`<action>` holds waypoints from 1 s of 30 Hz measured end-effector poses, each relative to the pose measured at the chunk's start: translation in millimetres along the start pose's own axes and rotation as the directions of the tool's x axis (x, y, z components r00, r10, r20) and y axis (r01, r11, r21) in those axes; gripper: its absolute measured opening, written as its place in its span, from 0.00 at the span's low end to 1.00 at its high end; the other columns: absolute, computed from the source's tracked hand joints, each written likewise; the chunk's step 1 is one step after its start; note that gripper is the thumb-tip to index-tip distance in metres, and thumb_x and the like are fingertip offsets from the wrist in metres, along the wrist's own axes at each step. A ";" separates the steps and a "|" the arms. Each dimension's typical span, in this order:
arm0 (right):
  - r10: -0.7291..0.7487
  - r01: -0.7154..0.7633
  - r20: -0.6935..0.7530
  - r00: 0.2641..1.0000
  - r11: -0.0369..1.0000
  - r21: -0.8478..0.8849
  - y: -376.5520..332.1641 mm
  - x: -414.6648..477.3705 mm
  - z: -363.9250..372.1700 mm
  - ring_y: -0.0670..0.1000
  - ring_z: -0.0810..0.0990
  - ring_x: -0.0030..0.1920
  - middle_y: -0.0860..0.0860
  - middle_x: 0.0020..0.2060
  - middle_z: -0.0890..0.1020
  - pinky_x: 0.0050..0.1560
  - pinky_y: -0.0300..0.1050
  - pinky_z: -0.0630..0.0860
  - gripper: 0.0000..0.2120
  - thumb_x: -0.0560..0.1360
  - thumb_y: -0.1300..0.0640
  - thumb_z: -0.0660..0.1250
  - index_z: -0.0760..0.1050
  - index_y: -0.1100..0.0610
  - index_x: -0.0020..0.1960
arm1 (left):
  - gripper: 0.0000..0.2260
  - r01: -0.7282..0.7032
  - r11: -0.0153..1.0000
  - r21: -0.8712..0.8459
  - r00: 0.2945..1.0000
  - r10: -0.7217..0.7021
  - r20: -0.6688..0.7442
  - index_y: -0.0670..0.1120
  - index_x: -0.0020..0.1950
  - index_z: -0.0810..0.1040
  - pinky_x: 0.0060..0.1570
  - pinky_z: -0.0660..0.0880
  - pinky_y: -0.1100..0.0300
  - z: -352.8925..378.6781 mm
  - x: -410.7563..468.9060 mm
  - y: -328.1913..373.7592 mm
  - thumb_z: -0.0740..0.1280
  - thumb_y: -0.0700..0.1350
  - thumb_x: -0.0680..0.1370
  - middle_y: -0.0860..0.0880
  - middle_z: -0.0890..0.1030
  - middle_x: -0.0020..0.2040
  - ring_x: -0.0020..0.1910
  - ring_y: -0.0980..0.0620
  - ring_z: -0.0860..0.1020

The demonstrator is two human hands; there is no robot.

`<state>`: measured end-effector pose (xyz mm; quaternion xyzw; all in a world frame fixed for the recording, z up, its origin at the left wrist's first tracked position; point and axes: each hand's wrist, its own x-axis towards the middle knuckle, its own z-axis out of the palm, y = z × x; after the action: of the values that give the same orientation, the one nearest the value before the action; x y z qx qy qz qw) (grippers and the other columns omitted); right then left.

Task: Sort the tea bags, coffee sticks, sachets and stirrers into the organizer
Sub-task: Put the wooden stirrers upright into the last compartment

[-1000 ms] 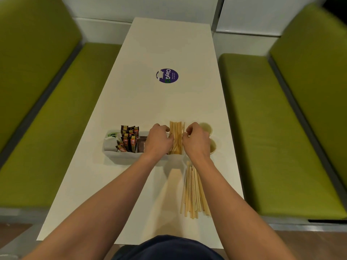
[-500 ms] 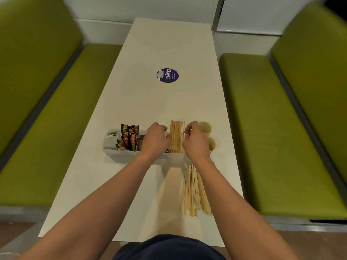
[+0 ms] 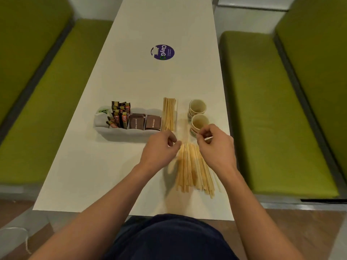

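Plain cream-white table. Round purple sticker at 12 o'clock, with white lettering and a green dot. Olive-green benches at 9 o'clock and 3 o'clock. White organizer. Dark brown coffee sticks with orange-red labels. Brown sachets with pale lettering. Pale tan filed stirrers and loose stirrers. Cream cups at 2 o'clock.

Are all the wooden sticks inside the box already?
No, a pile of stirrers lies loose on the table, in front of the organizer, which holds only some of them.
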<state>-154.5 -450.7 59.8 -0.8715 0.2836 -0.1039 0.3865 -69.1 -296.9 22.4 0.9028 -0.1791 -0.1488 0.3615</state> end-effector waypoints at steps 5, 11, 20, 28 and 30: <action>0.211 -0.153 0.137 0.968 0.926 -0.346 51.2 -15.2 5.3 0.50 0.82 0.53 0.47 0.55 0.83 0.49 0.43 0.71 0.14 0.78 0.45 0.69 0.79 0.51 0.60 | 0.13 0.162 0.977 0.141 0.973 -0.182 0.144 0.53 0.42 0.79 0.46 0.81 0.52 42.3 -17.6 -0.4 0.70 0.62 0.72 0.56 0.81 0.39 0.42 0.53 0.80; 0.277 -0.192 0.161 0.947 0.893 -0.408 63.1 -12.7 13.7 0.51 0.79 0.46 0.49 0.51 0.83 0.41 0.43 0.68 0.16 0.77 0.45 0.70 0.79 0.53 0.59 | 0.16 0.199 0.957 0.212 0.966 -0.228 0.119 0.50 0.42 0.77 0.41 0.78 0.55 63.1 -19.5 15.9 0.71 0.62 0.71 0.53 0.80 0.39 0.40 0.49 0.80; 0.321 -0.261 0.172 0.931 0.918 -0.300 63.7 -8.0 16.0 0.50 0.79 0.42 0.48 0.41 0.84 0.44 0.45 0.74 0.06 0.76 0.51 0.70 0.84 0.53 0.45 | 0.08 0.314 0.947 0.070 0.936 -0.321 0.148 0.44 0.35 0.83 0.41 0.81 0.52 62.0 -15.6 16.0 0.70 0.48 0.70 0.49 0.83 0.35 0.38 0.48 0.81; 0.347 -0.314 0.182 0.920 0.931 -0.187 66.7 -5.6 14.9 0.49 0.82 0.41 0.47 0.39 0.84 0.47 0.51 0.82 0.07 0.77 0.52 0.69 0.85 0.53 0.44 | 0.08 0.306 0.950 -0.060 0.940 -0.292 0.178 0.42 0.37 0.84 0.32 0.83 0.53 50.5 -14.6 12.3 0.70 0.45 0.73 0.44 0.84 0.35 0.29 0.46 0.82; 0.351 -0.326 0.186 0.918 0.933 -0.152 66.9 -5.2 14.5 0.50 0.83 0.40 0.47 0.37 0.84 0.47 0.54 0.84 0.07 0.76 0.52 0.69 0.84 0.52 0.43 | 0.08 0.294 0.950 -0.110 0.945 -0.271 0.184 0.41 0.38 0.84 0.29 0.81 0.56 42.6 -15.3 14.5 0.70 0.43 0.74 0.44 0.84 0.36 0.30 0.47 0.82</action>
<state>-180.6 -475.0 1.2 -0.8365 0.3934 0.0740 0.3742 -102.9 -325.7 5.2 0.8770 -0.0668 -0.2857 0.3806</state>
